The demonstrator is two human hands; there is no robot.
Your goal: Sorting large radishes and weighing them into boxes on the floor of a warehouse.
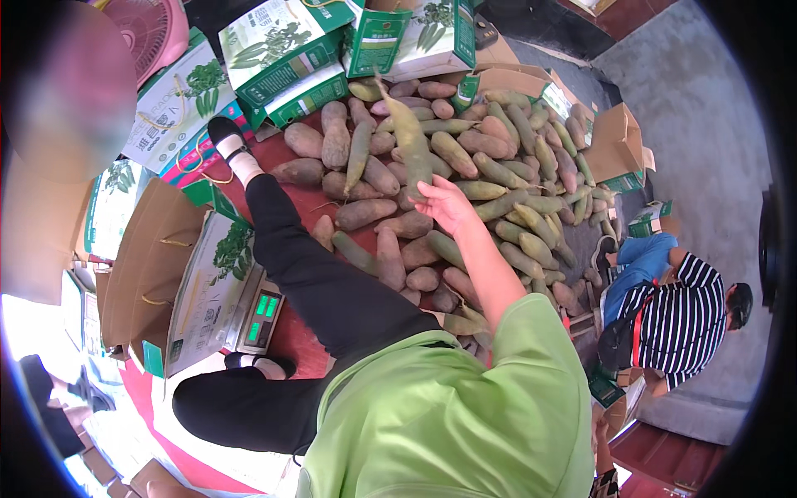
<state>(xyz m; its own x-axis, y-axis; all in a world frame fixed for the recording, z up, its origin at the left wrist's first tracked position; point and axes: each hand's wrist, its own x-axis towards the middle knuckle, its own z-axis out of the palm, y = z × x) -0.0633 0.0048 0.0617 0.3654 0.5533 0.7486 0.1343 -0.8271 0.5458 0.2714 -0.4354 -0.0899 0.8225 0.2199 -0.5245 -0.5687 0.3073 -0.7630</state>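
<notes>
My right hand [446, 206] is closed around the thick end of a long green radish [405, 133]. The radish is raised over the pile, its thin root tip pointing up and away. Beneath it lies a large heap of radishes [363, 214], some green and some brownish-pink with soil on them. My left hand does not show. On the left, an open carton [205, 282] with a leafy picture rests on a scale [262, 319] with a lit green display.
Closed white-and-green cartons [278, 50] stand along the back, beside a pink basket [154, 33]. My legs straddle a red mat [309, 332]. At right a person in a striped shirt [685, 319] bends near open cardboard boxes [618, 141] on the grey floor [689, 124].
</notes>
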